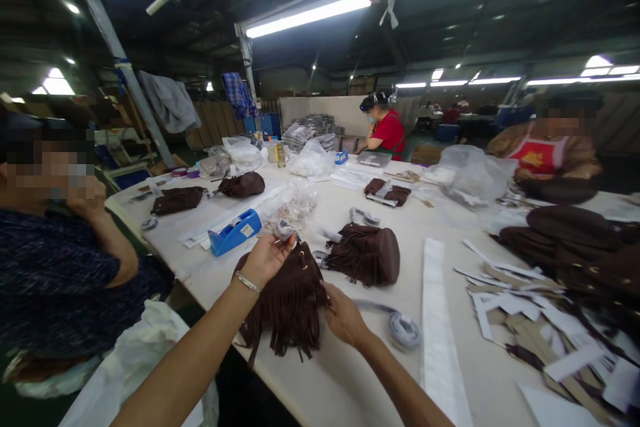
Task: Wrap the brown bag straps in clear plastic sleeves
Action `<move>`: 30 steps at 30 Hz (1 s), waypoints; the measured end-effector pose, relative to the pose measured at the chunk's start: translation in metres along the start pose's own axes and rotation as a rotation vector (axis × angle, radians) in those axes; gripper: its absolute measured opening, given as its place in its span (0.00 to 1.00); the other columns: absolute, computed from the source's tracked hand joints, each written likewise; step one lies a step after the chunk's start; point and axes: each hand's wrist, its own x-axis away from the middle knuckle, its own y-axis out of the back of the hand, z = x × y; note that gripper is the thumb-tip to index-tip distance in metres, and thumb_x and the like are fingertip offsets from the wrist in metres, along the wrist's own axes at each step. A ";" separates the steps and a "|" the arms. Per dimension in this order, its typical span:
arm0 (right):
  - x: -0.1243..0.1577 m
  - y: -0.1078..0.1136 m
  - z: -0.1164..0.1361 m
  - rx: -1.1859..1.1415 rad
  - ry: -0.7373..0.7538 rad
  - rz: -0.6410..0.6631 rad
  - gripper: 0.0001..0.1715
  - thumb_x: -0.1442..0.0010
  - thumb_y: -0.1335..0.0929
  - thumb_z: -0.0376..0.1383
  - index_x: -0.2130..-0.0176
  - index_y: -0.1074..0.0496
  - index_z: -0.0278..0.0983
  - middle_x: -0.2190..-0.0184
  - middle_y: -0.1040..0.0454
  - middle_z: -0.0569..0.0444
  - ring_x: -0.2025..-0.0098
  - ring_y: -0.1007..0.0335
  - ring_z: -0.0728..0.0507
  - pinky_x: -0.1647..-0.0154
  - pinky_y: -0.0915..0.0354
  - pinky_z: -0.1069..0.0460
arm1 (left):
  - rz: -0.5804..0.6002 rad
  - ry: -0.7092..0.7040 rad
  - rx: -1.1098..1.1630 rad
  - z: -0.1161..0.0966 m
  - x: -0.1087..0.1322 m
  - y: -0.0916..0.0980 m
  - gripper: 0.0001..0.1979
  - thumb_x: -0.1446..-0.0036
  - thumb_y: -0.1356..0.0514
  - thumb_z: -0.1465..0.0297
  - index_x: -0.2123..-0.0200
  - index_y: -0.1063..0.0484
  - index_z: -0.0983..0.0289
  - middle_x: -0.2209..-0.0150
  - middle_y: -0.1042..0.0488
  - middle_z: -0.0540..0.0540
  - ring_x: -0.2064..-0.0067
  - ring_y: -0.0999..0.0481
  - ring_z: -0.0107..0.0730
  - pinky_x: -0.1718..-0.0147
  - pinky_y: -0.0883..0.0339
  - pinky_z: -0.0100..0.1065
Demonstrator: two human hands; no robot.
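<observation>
A dark brown fringed bag [287, 293] hangs over the near edge of the table, its fringe pointing down and a small metal fitting near its top. My left hand [270, 259], with a bracelet at the wrist, is closed with fingertips pinched at the bag's upper edge. Just beyond those fingers is a grey wrapped coil [284, 230]. At the bag's right side, my right hand [345, 315] is closed on its edge, fingertips partly hidden. A second fringed bag [367, 253] lies just behind, and a grey wrapped strap coil [404, 331] rests right of my right hand.
A blue tape dispenser [235, 232] stands left of the bag. Long white strips [434, 307] and a heap of paper and card pieces [545, 327] lie to the right, near piled brown bags [585, 240]. Co-workers sit at left, right and far side; plastic bags [467, 177] are farther back.
</observation>
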 end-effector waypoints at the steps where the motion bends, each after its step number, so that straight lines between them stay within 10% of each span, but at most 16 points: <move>1: 0.001 -0.002 0.002 -0.033 0.016 0.039 0.32 0.49 0.36 0.28 0.44 0.35 0.40 0.46 0.29 0.51 0.46 0.34 0.40 0.45 0.41 0.49 | 0.018 -0.010 -0.045 0.005 -0.006 -0.003 0.08 0.45 0.46 0.84 0.63 0.30 0.71 0.65 0.24 0.62 0.63 0.22 0.34 0.63 0.24 0.32; 5: -0.011 -0.002 0.008 -0.174 0.021 0.118 0.13 0.43 0.36 0.38 0.58 0.28 0.37 0.62 0.24 0.54 0.58 0.30 0.39 0.56 0.35 0.48 | 0.066 -0.164 -0.323 0.019 -0.006 -0.002 0.09 0.45 0.40 0.77 0.59 0.32 0.69 0.59 0.25 0.63 0.59 0.23 0.38 0.56 0.28 0.39; 12: -0.019 0.033 -0.001 -0.379 0.096 0.311 0.16 0.44 0.33 0.46 0.68 0.28 0.35 0.70 0.28 0.55 0.62 0.32 0.42 0.61 0.34 0.51 | 0.364 -0.334 -1.040 0.030 0.036 0.036 0.18 0.59 0.28 0.73 0.61 0.23 0.62 0.57 0.25 0.60 0.50 0.30 0.50 0.43 0.46 0.42; 18: 0.000 0.049 -0.013 -0.539 0.060 0.403 0.17 0.45 0.32 0.47 0.64 0.27 0.36 0.68 0.28 0.55 0.60 0.34 0.40 0.58 0.35 0.49 | 0.418 -0.323 -1.446 0.047 0.053 0.041 0.07 0.43 0.40 0.65 0.63 0.24 0.59 0.64 0.25 0.62 0.58 0.28 0.49 0.52 0.43 0.42; 25: 0.007 0.053 -0.035 -0.733 0.057 0.395 0.14 0.43 0.31 0.43 0.62 0.29 0.35 0.69 0.33 0.57 0.65 0.40 0.46 0.61 0.42 0.53 | 0.390 -0.216 -1.701 0.002 0.039 0.059 0.11 0.40 0.46 0.64 0.70 0.28 0.61 0.76 0.28 0.53 0.71 0.27 0.40 0.64 0.37 0.36; 28: 0.002 0.047 -0.039 -0.736 0.061 0.401 0.12 0.43 0.31 0.41 0.62 0.29 0.35 0.71 0.36 0.58 0.68 0.44 0.48 0.64 0.45 0.54 | 0.261 -0.302 -1.721 -0.010 0.029 0.051 0.14 0.38 0.52 0.68 0.57 0.29 0.63 0.62 0.24 0.58 0.59 0.25 0.42 0.55 0.36 0.40; 30: 0.000 0.047 -0.036 -0.717 0.062 0.411 0.11 0.43 0.31 0.41 0.64 0.29 0.35 0.72 0.38 0.58 0.68 0.45 0.48 0.65 0.46 0.54 | 0.386 -0.377 -1.672 -0.004 0.027 0.037 0.20 0.39 0.49 0.68 0.43 0.37 0.61 0.45 0.32 0.60 0.44 0.33 0.41 0.45 0.42 0.41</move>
